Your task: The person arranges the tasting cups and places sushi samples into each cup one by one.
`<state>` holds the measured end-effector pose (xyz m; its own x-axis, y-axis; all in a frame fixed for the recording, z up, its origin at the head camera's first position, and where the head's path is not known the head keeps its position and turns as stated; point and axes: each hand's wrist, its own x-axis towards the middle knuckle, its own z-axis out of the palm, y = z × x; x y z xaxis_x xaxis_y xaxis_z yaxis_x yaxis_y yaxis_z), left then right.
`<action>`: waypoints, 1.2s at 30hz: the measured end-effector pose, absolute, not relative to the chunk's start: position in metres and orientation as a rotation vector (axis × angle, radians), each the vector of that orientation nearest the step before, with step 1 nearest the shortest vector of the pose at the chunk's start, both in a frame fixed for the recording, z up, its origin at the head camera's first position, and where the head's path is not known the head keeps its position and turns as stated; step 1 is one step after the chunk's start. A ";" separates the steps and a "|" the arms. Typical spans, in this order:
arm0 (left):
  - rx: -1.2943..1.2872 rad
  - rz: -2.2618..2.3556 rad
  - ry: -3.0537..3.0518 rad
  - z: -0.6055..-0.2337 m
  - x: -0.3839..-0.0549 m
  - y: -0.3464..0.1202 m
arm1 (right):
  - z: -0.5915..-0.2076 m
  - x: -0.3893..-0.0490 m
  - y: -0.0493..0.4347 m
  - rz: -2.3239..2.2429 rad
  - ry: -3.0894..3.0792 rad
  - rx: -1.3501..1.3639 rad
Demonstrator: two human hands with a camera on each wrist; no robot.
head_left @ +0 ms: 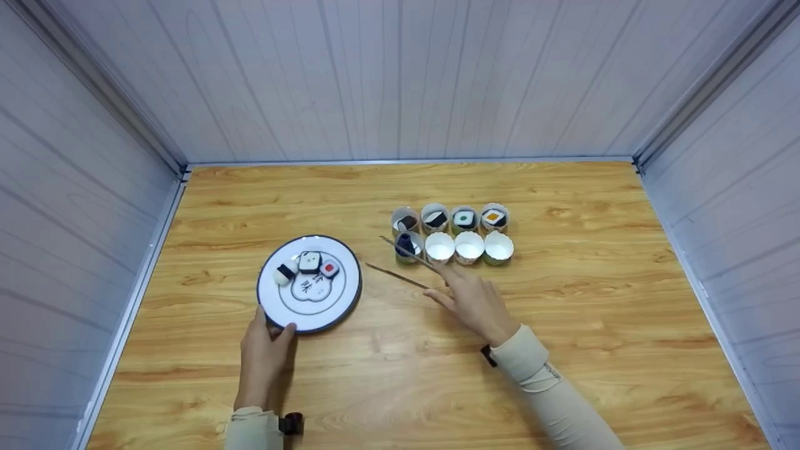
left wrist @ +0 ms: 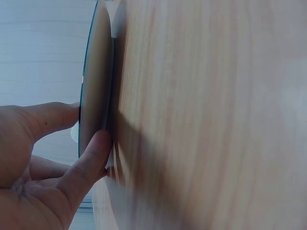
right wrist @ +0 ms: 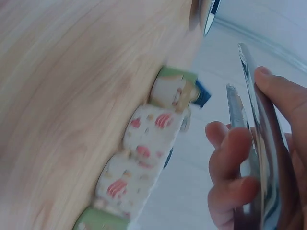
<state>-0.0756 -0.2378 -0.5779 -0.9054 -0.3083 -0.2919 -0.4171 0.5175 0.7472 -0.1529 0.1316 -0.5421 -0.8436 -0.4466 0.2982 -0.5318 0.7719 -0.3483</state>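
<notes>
My left hand (head_left: 261,356) holds the near rim of a white plate with a blue edge (head_left: 337,300), thumb and fingers on opposite sides of the rim. On it sit three sushi pieces: a white one with a black band (head_left: 285,272), a square black-and-white one (head_left: 310,262) and one with a red centre (head_left: 329,268). Metal tongs (right wrist: 264,129) are in my right hand (head_left: 478,306), their arms spread with nothing between the tips. One arm passes over the front-left paper cup, where a dark blue piece (head_left: 405,242) stands above the rim.
Paper cups stand in two rows right of the plate. The back row holds a dark piece (head_left: 407,222), a black-and-white piece (head_left: 435,217), one with a green dot (head_left: 464,217) and one with an orange diamond (head_left: 494,217). Pale walls enclose the wooden table (head_left: 387,387).
</notes>
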 end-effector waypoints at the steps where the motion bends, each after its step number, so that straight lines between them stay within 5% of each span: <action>1: -0.631 1.345 2.627 -0.578 -0.076 -0.238 | -0.542 -0.153 0.127 0.634 -2.763 0.793; 18: -0.643 1.332 2.576 -0.577 -0.078 -0.239 | -0.559 -0.163 0.060 0.536 -2.921 0.920; 36: -0.648 1.331 2.619 -0.576 -0.078 -0.238 | -0.562 -0.164 0.043 0.438 -2.913 0.879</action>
